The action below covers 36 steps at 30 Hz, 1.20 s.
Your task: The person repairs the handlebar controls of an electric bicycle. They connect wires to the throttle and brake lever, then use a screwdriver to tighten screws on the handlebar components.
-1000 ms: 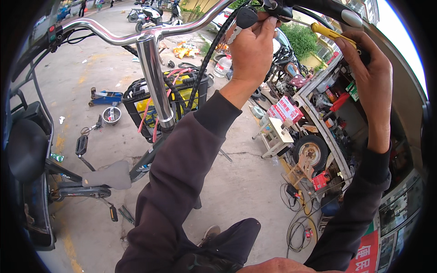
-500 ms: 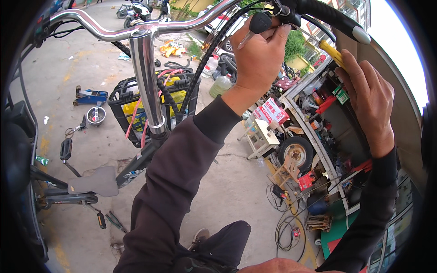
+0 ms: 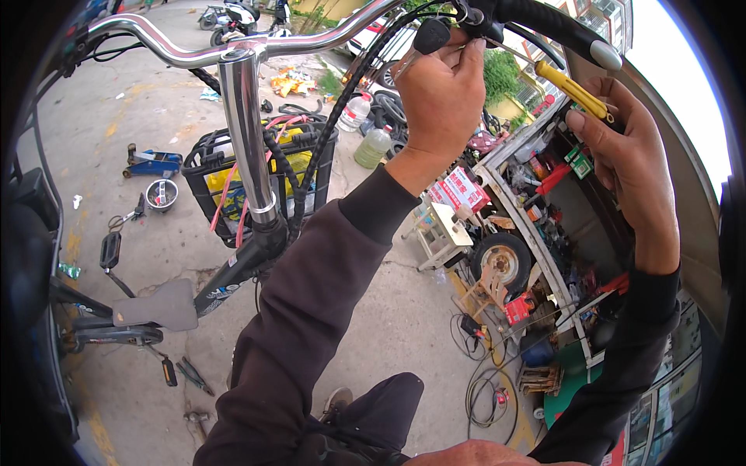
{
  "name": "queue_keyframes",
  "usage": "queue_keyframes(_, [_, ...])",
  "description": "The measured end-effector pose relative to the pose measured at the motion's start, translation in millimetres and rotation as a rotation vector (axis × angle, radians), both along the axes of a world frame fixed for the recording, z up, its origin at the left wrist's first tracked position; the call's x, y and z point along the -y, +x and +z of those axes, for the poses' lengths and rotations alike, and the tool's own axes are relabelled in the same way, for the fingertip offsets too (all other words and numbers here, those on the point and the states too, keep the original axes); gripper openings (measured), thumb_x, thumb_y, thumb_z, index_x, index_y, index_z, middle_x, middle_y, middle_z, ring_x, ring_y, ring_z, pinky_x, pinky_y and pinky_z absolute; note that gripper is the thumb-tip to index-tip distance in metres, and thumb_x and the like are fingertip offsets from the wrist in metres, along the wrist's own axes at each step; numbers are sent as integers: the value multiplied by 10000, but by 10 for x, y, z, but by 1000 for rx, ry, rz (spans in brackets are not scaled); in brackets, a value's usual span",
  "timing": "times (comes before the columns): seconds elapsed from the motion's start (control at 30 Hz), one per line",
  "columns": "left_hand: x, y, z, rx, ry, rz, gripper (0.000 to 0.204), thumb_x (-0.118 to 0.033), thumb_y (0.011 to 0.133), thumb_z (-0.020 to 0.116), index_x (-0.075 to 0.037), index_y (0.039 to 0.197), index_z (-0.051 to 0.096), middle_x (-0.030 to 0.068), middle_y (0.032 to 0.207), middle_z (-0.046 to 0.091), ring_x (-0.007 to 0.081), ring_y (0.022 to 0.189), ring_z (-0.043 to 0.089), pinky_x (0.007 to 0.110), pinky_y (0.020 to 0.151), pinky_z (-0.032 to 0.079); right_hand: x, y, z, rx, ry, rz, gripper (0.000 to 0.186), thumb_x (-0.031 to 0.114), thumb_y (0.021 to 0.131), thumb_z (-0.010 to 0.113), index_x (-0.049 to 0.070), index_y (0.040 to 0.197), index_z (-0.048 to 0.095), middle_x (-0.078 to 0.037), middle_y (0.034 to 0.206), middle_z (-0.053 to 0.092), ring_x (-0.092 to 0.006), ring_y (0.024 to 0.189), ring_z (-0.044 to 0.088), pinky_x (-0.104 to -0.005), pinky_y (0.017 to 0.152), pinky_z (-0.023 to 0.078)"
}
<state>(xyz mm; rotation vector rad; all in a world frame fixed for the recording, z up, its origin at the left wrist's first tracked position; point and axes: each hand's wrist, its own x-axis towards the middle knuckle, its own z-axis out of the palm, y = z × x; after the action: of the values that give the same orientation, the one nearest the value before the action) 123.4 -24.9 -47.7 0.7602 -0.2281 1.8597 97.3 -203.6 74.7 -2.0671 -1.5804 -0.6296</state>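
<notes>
A chrome handlebar (image 3: pixel 311 46) spans the top, ending at the right in a black grip (image 3: pixel 548 27) with a pale tip. Close beneath the grip's inner end, my left hand (image 3: pixel 447 93) is closed, thumb and fingers pinched together; what they hold is hidden. Beside its knuckles hangs a black-headed key (image 3: pixel 432 35). My right hand (image 3: pixel 625 136) has a yellow-handled screwdriver (image 3: pixel 573 89) between thumb and fingers. The thin shaft points up and left at the black fitting (image 3: pixel 486 23) on the bar, near my left fingertips; whether the tip touches it I cannot tell.
Below the bar is a black basket (image 3: pixel 214 182). A blue floor jack (image 3: pixel 153 161), a metal bowl (image 3: pixel 162 195) and pliers (image 3: pixel 194 376) lie on the ground at left. A cluttered shelf (image 3: pixel 536 233), a wheel (image 3: pixel 501 262) and coiled cables (image 3: pixel 493 396) occupy the right.
My right hand has turned and its fingers have shifted on the screwdriver, with the thumb now by the handle's end. The handle has moved slightly left. My left hand stays nearly in place.
</notes>
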Motion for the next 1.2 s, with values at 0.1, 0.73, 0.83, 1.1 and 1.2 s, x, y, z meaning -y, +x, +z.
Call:
queue_keyframes(0.1, [2,57,22,190,8,-62,127,-33,940,684,90,968,702,91,885,766,103,788,715,241,708,534,16,173,4,222,64,166,320,239,930,761,-19,1089,656,-15,710,586,-48,559,508,-210,516,389])
queue_keyframes(0.73, [-52,95,-7,148,53,10,108,-30,958,669,76,976,685,95,886,752,124,798,725,242,718,547,-32,196,-280,1191,76,184,232,189,907,752,59,997,582,-93,746,622,-256,574,617,-373,528,503])
queue_keyframes(0.83, [-67,87,-3,159,48,-8,99,-18,955,670,78,971,684,99,896,754,126,802,727,244,722,553,-54,185,-279,837,119,165,223,231,959,709,19,953,640,-99,668,588,-234,520,554,-349,500,438])
queue_keyframes(1.1, [-71,69,5,177,75,-63,120,-37,967,661,82,973,677,97,913,753,132,843,731,249,765,564,-39,110,-93,-105,55,-51,467,397,965,709,-63,1041,687,27,634,521,-9,507,392,-210,460,297])
queue_keyframes(1.2, [-23,90,7,173,34,-89,129,-49,973,658,79,973,677,101,913,750,131,841,724,245,762,554,41,21,-172,-44,37,-20,484,322,915,774,-56,1180,628,14,690,567,-21,520,421,-207,479,338])
